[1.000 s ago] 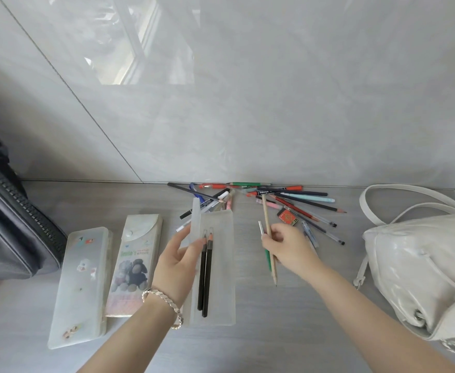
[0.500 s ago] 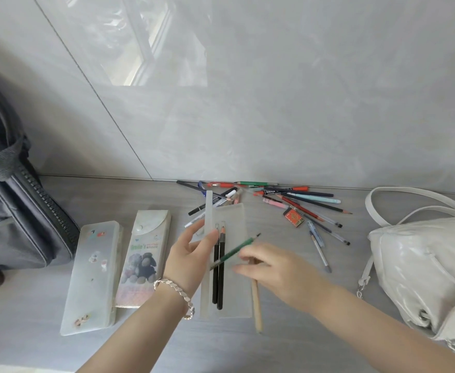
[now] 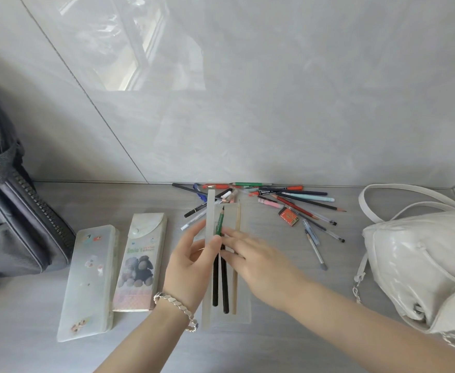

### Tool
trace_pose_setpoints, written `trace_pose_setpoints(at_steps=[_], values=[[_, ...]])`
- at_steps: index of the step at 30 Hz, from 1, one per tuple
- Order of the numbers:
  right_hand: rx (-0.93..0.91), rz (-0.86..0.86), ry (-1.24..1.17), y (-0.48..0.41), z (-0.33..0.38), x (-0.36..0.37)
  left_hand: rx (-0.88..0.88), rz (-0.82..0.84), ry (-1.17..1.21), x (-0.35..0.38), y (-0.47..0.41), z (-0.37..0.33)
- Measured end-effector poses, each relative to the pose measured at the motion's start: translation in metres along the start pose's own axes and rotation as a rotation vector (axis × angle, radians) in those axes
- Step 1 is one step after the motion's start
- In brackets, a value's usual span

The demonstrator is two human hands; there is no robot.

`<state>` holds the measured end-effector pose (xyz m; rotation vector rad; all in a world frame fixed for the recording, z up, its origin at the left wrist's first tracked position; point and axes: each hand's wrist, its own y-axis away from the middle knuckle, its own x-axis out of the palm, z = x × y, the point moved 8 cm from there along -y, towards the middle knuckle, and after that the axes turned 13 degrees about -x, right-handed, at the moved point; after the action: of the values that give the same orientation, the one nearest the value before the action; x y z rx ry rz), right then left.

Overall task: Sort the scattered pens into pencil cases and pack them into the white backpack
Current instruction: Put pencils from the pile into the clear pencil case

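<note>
A clear pencil case [image 3: 243,313] lies open mid-table. My left hand [image 3: 186,270] pinches its raised lid [image 3: 210,208] between thumb and fingers. Inside lie two black pencils [image 3: 225,289], a wooden pencil [image 3: 238,216] and a green pencil [image 3: 219,220]. My right hand [image 3: 261,262] reaches over the case with straight fingers, its fingertips at the green pencil. Several scattered pens [image 3: 296,200] lie behind the case by the wall. The white backpack [image 3: 420,265] sits at the right.
Two closed pencil cases, a frosted one [image 3: 89,281] and one with a bear picture [image 3: 140,262], lie left of the open case. A grey bag [image 3: 10,219] stands at the far left. A small orange box [image 3: 289,216] sits among the pens. A tiled wall rises behind.
My right hand carried the green and wooden pencils from beside the pile to the open case; both now lie inside it. My left hand kept hold of the lid.
</note>
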<state>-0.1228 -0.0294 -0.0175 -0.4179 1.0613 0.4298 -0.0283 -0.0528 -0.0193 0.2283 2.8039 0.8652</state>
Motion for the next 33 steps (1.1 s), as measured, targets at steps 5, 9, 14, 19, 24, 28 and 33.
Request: trace_pose_setpoints(at_steps=[5,9,14,19,24,28,33], values=[[-0.067,-0.143,0.136,0.002,0.000,-0.012,-0.022,-0.002,-0.001,-0.002,0.002,0.000],[-0.160,-0.053,0.178,-0.005,0.006,-0.002,-0.010,0.000,-0.010,0.001,0.006,-0.004],[-0.194,-0.055,0.083,-0.003,0.008,0.004,-0.026,-0.003,-0.032,-0.001,0.008,-0.004],[-0.319,-0.096,0.095,0.013,0.030,0.018,-0.048,-0.065,-0.004,-0.007,0.007,0.000],[-0.415,-0.190,0.063,0.026,0.036,0.022,-0.091,-0.109,0.053,-0.012,0.003,0.001],[-0.414,-0.265,-0.078,0.026,0.028,0.013,-0.078,-0.118,0.030,-0.010,-0.001,-0.003],[0.349,-0.554,-0.098,0.054,-0.079,-0.017,-0.060,-0.072,-0.039,-0.002,-0.003,-0.005]])
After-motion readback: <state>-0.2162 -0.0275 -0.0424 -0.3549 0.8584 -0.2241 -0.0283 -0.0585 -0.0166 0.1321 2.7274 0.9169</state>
